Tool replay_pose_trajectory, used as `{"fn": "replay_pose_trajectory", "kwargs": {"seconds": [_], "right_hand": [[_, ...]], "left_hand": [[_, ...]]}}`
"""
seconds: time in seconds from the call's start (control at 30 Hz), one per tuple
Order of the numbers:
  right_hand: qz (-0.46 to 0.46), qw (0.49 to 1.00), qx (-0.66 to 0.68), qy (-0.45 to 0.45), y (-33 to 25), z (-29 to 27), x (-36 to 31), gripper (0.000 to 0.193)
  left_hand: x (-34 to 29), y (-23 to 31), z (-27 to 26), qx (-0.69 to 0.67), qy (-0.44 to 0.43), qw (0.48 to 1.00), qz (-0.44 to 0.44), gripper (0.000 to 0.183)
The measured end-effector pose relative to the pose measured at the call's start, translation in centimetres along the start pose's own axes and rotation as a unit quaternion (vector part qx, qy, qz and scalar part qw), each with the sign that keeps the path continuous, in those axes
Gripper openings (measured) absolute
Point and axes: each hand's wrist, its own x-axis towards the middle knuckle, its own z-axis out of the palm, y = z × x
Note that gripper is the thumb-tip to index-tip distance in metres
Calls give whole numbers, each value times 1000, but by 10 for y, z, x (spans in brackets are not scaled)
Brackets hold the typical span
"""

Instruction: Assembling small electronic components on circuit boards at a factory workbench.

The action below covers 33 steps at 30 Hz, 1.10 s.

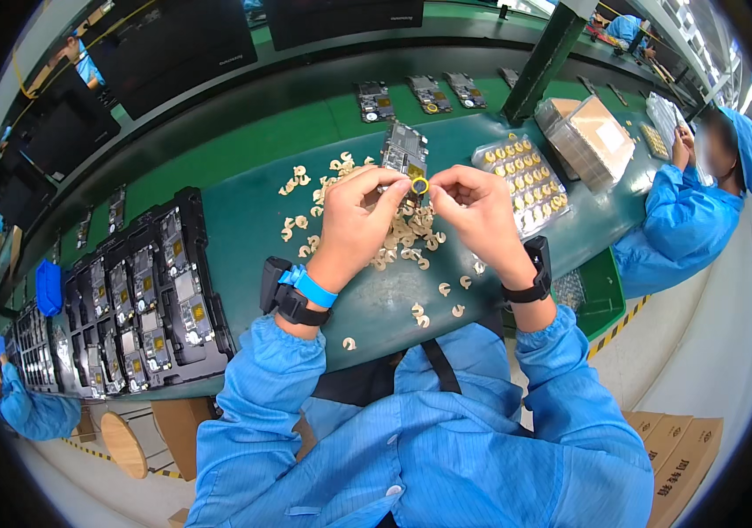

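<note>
In front of me a circuit board (405,145) is held up over the green bench. My left hand (357,211) is closed on its lower part, thumb and forefinger pinched together. Beside those fingertips sits a small round part with a yellow rim (419,186), at the board's lower end. My right hand (480,207) is closed in a pinch just right of that part; what lies between its fingertips, if anything, is too small to make out. Under and around both hands lie many small cream C-shaped pieces (407,231), which the hands partly hide.
At right, a clear tray (526,189) holds rows of yellow round parts, with a plastic-wrapped box (589,141) beyond it. A black tray (209,290) of circuit boards stands at left. More boards (375,102) line the far belt. Another person (689,211) sits at right.
</note>
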Motion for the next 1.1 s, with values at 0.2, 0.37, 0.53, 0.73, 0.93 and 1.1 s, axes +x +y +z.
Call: {"fn": "replay_pose_trajectory", "kwargs": {"seconds": [0.2, 0.37, 0.53, 0.73, 0.93, 1.1], "right_hand": [[-95, 987, -120, 48, -7, 3, 4, 10], [-160, 974, -158, 37, -11, 9, 5, 8], [-161, 975, -154, 30, -11, 7, 8, 8], [-133, 984, -116, 21, -6, 8, 6, 7], [-8, 999, -13, 52, 0, -11, 0, 11], [17, 977, -214, -5, -1, -32, 8, 22]], "left_hand": [[-1, 0, 0, 114, 1, 991, 71, 13], [-1, 1, 0, 145, -16, 982, 122, 20], [1, 1, -2, 113, -46, 988, 99, 21], [0, -2, 2, 16, -36, 998, 49, 19], [3, -3, -3, -2, 14, 1000, 12, 18], [4, -5, -5, 105, 43, 991, 68, 15]]}}
